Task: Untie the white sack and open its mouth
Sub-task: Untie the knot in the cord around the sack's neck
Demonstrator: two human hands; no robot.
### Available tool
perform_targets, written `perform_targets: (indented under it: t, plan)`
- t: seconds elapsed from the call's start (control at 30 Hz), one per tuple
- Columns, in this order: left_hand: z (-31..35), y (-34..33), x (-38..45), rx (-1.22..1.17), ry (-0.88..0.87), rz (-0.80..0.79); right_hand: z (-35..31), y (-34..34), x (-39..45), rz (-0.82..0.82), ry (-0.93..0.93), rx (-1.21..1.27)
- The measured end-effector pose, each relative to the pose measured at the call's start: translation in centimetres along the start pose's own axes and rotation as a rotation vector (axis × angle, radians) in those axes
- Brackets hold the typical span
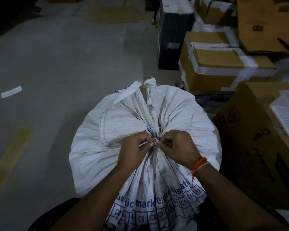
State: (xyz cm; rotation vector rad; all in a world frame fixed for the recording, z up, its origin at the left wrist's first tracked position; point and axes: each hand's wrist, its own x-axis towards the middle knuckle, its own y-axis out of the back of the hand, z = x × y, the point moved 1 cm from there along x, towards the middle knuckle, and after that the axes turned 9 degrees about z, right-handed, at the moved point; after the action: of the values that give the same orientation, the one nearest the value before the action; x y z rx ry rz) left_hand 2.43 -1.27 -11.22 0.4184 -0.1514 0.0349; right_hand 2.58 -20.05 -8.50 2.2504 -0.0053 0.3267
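Observation:
A full white woven sack (182,114) with blue print stands on the floor right in front of me. Its mouth is gathered into a tight neck at the middle, bound by a thin white tie (155,140). My left hand (135,149) pinches one end of the tie from the left. My right hand (177,147), with orange threads on the wrist, pinches the knot from the right. Both sets of fingertips meet at the knot. The loose mouth fabric, with metal eyelets, fans out beyond and below the neck.
Taped cardboard boxes (217,64) are stacked to the right of the sack, with a large brown carton (257,147) close beside it and a dark box (172,35) behind. The grey concrete floor (65,64) lies to the left, with a paper slip (11,92) on it.

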Motion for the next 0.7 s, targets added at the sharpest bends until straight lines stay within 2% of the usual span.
perform_targets:
  t: [0.1, 0.23, 0.43, 0.7]
  plan:
    - [0.2, 0.1, 0.1, -0.013, 0.019, -0.013, -0.1, 0.2, -0.3, -0.017, -0.073, 0.105]
    - [0.4, 0.1, 0.1, -0.041, 0.039, -0.031, -0.3, -0.4, -0.6, -0.051, -0.06, 0.139]
    - [0.6, 0.5, 0.5, -0.133, 0.108, -0.042, -0.4, -0.7, -0.5, 0.011, -0.1, 0.205]
    - [-0.5, 0.2, 0.8, 0.027, 0.072, -0.063, -0.1, -0.7, -0.6, -0.015, -0.128, 0.231]
